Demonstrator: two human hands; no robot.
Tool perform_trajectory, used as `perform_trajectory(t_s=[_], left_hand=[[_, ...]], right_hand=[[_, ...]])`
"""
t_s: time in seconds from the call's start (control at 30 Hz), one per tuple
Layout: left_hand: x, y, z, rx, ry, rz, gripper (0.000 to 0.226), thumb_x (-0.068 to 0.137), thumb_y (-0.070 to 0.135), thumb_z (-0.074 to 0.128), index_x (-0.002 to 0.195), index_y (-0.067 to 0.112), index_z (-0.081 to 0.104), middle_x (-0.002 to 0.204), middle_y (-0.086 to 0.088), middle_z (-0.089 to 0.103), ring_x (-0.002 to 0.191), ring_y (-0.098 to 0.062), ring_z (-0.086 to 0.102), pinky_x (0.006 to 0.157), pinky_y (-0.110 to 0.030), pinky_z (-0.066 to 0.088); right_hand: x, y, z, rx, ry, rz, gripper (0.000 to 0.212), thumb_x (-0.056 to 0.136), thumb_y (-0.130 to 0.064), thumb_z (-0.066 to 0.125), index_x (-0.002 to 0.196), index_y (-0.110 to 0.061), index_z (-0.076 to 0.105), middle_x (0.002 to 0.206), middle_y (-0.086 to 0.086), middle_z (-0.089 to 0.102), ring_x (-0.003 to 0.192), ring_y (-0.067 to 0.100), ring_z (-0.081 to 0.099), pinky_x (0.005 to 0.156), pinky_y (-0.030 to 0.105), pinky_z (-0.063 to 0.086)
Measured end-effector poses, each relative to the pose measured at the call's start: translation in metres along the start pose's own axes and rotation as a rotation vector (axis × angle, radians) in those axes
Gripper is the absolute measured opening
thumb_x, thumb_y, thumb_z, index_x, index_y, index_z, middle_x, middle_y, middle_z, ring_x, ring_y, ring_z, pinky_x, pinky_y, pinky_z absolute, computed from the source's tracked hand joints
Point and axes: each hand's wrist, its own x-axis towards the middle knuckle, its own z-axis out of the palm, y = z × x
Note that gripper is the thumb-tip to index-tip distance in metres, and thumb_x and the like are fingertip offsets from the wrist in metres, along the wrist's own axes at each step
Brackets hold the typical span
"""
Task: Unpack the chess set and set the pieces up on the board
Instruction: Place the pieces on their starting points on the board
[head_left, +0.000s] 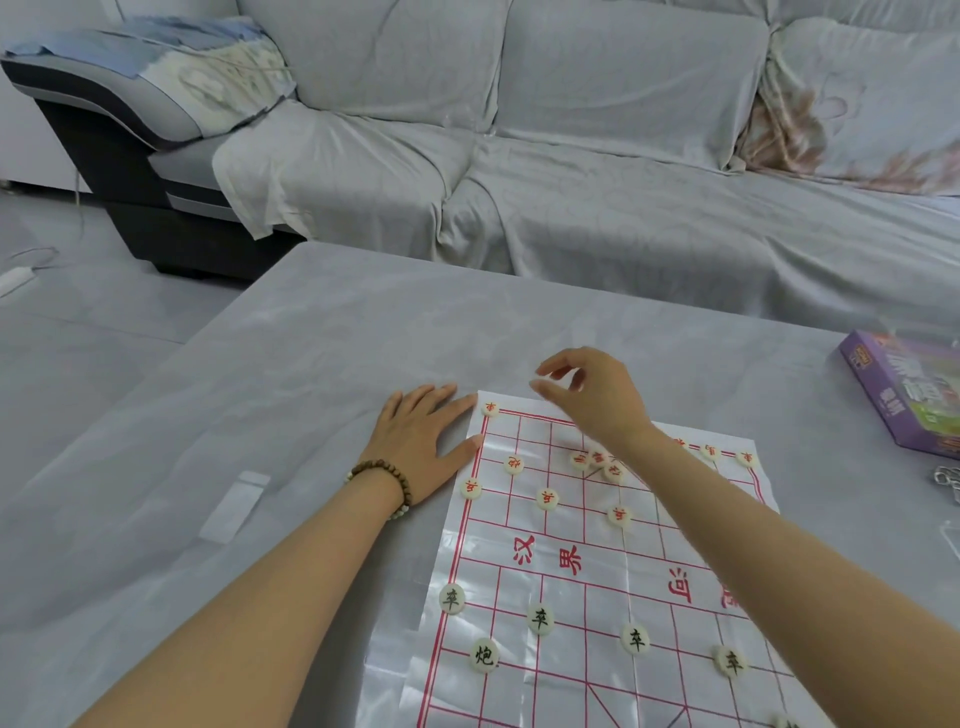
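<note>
A glossy white sheet board (571, 587) with red grid lines lies on the grey table. Several cream discs with red characters, such as the corner piece (490, 409), stand on its far half. Several discs with black characters, such as one (539, 618), stand on the near half. My left hand (423, 441) lies flat on the table, fingertips touching the board's far left edge. My right hand (587, 395) hovers over the far edge of the board, fingers loosely curled and apart, nothing visible in them. My right forearm hides some far pieces.
A purple game box (904, 395) sits at the table's right edge, with a metal chain (948, 480) beside it. A small clear plastic bag (236, 506) lies left of my left forearm. A covered grey sofa (571, 156) stands behind the table.
</note>
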Motion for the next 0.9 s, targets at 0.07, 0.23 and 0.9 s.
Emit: perform_trajectory(t_s=[0.07, 0.23, 0.9], left_hand=[[0.0, 0.001, -0.001, -0.043, 0.012, 0.002, 0.077, 0.076, 0.071, 0.013, 0.145, 0.037, 0.014, 0.155, 0.01, 0.014, 0.143, -0.014, 0.007, 0.117, -0.039, 0.004], [-0.004, 0.009, -0.01, -0.004, -0.03, -0.022, 0.076, 0.08, 0.067, 0.016, 0.147, 0.029, 0.015, 0.154, 0.006, 0.017, 0.142, -0.016, 0.012, 0.117, -0.038, 0.009], [0.022, 0.113, -0.008, -0.085, -0.029, 0.122, 0.028, 0.084, 0.044, 0.06, 0.11, 0.033, 0.063, 0.11, 0.009, 0.06, 0.106, -0.012, 0.047, 0.094, -0.029, 0.04]], right_hand=[[-0.006, 0.009, -0.028, 0.018, 0.03, 0.012, 0.011, 0.085, -0.031, 0.065, 0.093, -0.024, 0.067, 0.093, -0.008, 0.062, 0.072, 0.006, 0.054, 0.065, 0.014, 0.042], [-0.033, 0.04, -0.065, -0.081, -0.15, 0.086, 0.011, 0.084, -0.028, 0.066, 0.093, -0.022, 0.069, 0.094, -0.005, 0.067, 0.076, 0.009, 0.057, 0.067, 0.017, 0.045], [-0.067, 0.055, -0.037, -0.203, -0.194, 0.11, 0.023, 0.081, -0.035, 0.07, 0.101, -0.026, 0.068, 0.101, -0.009, 0.061, 0.082, 0.005, 0.049, 0.072, 0.019, 0.038]])
